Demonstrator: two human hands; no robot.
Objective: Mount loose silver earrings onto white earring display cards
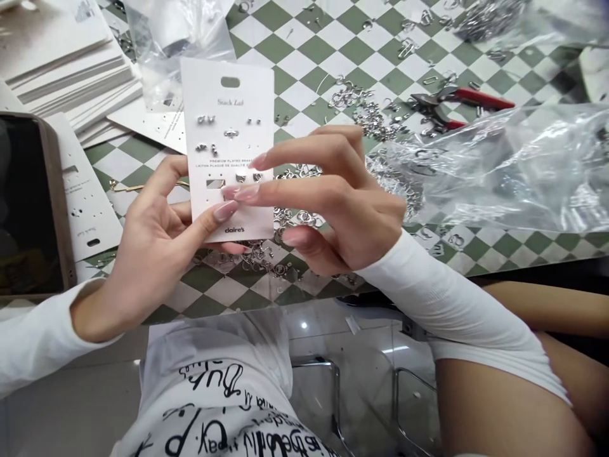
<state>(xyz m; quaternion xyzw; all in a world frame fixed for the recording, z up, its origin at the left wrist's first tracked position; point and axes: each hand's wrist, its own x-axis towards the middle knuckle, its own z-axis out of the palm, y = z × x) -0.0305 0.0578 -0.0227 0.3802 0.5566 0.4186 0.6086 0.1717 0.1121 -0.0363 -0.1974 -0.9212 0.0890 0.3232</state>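
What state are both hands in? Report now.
Left hand: closed, holding the earring card.
Right hand: open, fingers over the earring card's front.

This place looks like a small workroom for jewellery; whether it belongs to a home or to a factory, I cannot tell. On the surface, which has a green and white diamond pattern, there are many loose metal pieces, red-handled pliers, a clear plastic bag and stacked white cards. A printed card carries small ornaments. The floor is shiny.
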